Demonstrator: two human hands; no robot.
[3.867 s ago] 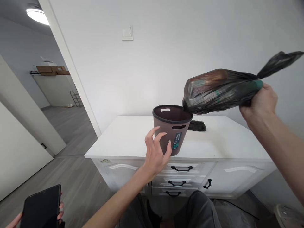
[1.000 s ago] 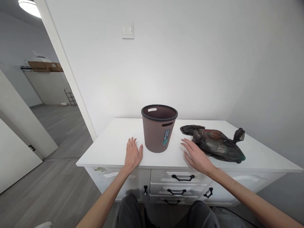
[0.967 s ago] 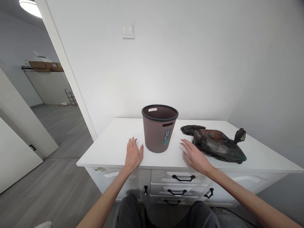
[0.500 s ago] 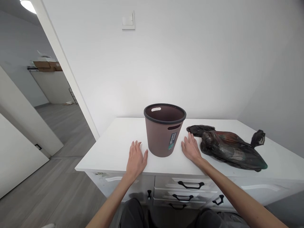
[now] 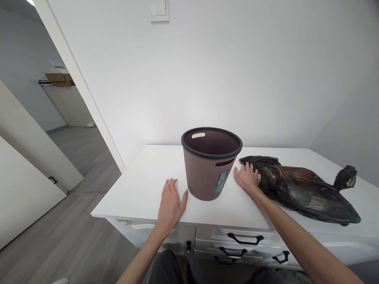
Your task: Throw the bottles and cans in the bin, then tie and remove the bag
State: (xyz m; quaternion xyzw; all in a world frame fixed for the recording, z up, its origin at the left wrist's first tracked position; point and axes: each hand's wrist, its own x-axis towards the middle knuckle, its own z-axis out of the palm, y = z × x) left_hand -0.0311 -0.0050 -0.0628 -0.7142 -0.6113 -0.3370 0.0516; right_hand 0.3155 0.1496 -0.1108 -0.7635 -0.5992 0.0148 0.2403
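A brownish-purple bin [image 5: 203, 177] with a dark rim and handle slots stands upright on the white cabinet top [image 5: 130, 189]. Left of its base, my left hand [image 5: 170, 203] lies flat with fingers spread, the thumb close to the bin. To the bin's right, my right hand [image 5: 247, 177] rests with fingers apart, its fingertips at a small crumpled black bag [image 5: 260, 161]. Beside that hand lies a larger full black plastic bag [image 5: 308, 193], with dark red and pale contents showing through. Neither hand holds anything.
Drawers with black handles [image 5: 245, 239] are below the cabinet top. A white wall with a light switch [image 5: 159, 10] rises behind. At the left are a doorway, a white door [image 5: 23, 193] and cardboard boxes [image 5: 59, 78] in the room beyond.
My right hand has moved right, to the edge of the small black bag. The view has shifted slightly down and closer; the bin and my left hand remain in about the same places on the cabinet.
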